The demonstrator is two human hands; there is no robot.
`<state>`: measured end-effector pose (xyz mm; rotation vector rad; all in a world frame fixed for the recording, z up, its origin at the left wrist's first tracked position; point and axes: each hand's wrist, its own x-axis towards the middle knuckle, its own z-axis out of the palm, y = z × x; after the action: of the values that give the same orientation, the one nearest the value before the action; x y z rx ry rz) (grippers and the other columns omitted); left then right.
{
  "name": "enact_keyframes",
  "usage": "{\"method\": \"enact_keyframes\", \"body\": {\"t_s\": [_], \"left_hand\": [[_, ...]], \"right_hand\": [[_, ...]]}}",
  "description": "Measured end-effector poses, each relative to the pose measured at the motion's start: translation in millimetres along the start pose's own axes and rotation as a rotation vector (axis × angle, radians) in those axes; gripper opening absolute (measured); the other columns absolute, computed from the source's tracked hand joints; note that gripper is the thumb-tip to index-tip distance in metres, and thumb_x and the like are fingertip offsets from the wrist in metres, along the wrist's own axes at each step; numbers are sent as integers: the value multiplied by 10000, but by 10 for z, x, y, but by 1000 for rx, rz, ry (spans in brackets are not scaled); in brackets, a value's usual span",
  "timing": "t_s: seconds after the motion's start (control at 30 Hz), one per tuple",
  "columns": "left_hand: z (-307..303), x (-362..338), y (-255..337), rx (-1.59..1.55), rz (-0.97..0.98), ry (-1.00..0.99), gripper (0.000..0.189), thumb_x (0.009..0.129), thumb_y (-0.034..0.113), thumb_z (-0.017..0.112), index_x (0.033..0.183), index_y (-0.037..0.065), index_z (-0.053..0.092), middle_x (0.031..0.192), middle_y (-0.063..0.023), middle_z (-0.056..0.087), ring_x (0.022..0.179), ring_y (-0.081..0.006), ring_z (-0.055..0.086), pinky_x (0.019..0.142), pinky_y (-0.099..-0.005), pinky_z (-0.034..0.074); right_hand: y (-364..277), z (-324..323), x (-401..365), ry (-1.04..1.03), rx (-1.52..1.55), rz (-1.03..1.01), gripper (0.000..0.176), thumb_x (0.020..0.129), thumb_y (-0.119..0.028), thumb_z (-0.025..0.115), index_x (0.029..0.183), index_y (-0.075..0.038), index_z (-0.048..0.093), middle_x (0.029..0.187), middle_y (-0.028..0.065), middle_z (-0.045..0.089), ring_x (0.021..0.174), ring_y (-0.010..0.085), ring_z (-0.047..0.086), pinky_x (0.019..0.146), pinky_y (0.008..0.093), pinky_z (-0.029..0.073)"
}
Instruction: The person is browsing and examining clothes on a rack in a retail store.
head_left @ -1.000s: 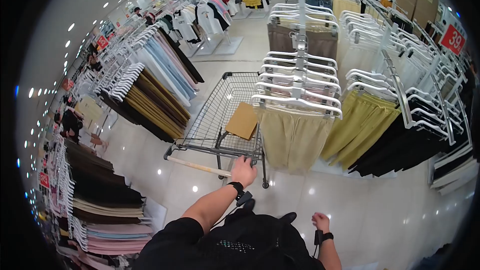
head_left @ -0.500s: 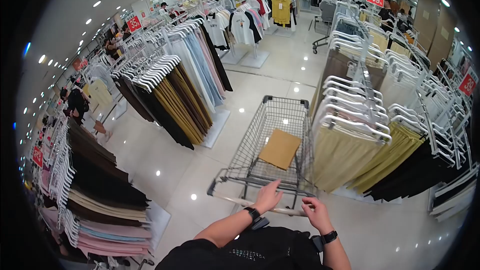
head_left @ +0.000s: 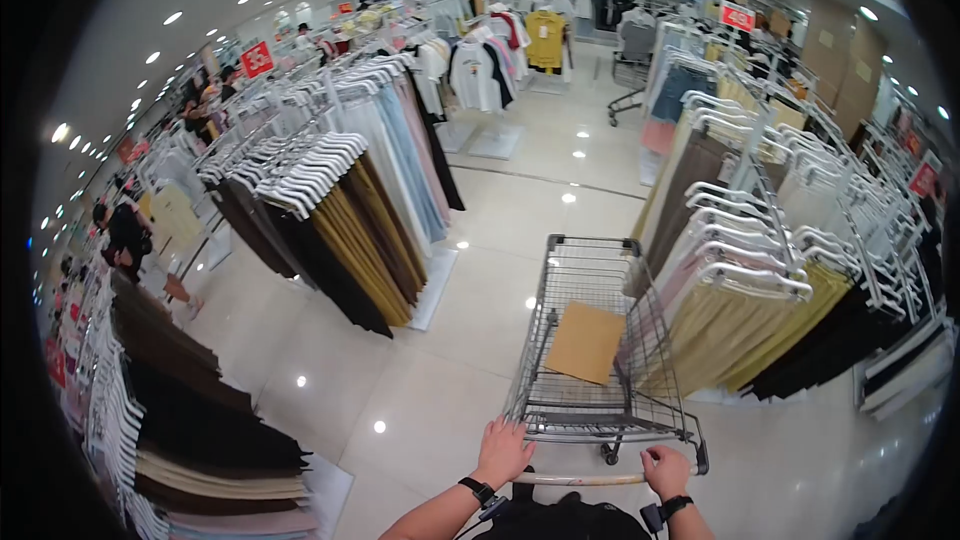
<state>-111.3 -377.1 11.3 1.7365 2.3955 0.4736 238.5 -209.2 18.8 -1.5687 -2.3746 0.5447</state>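
Observation:
A grey wire shopping cart (head_left: 590, 270) stands in front of me, with a flat tan cardboard piece (head_left: 585, 342) lying in its basket. My left hand (head_left: 503, 452) is closed over the left end of the cart's pale push handle (head_left: 590, 480). At the handle's right end, the fingers of my right hand (head_left: 666, 470) are curled round it; its palm side is hidden. Both wrists wear dark bands. Close to the cart's right side hang cream pleated skirts (head_left: 725, 335) on white hangers.
Racks of brown and mustard trousers (head_left: 360, 240) stand on the left, with darker garments (head_left: 200, 400) nearer me. A shiny tiled aisle (head_left: 510, 205) runs ahead. Another cart (head_left: 632, 65) stands farther up. A person in black (head_left: 128, 240) is at far left.
The cart has swung round and now sits farther right and lower in view. My hands have moved apart, the left now at the handle's left end, the right at its right end.

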Motion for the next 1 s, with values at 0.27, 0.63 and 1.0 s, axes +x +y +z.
{"method": "enact_keyframes", "body": {"t_s": [0.27,0.63,1.0], "left_hand": [[218,4,216,-74,-87,-53,427,961,395,726,1198,48,801,1230,-177,766,1404,-494,529,1176,-564,471],[280,-59,489,-43,43,-59,428,962,395,719,1165,26,797,1161,-196,765,1259,-417,618,1259,-565,335],[405,258,408,-359,235,-707,934,933,695,683,1546,-2,582,1379,-283,705,1353,-428,635,1258,-617,309]], "right_hand": [[283,-108,269,43,-55,-5,239,933,-359,717,953,-159,845,916,126,801,884,375,763,782,506,598],[559,-216,558,119,-7,-25,208,925,-321,719,987,-165,843,972,92,808,938,350,764,794,489,604],[-510,-291,-247,44,358,76,345,947,-295,793,1232,-101,788,1167,137,787,1102,363,731,944,449,589]]}}
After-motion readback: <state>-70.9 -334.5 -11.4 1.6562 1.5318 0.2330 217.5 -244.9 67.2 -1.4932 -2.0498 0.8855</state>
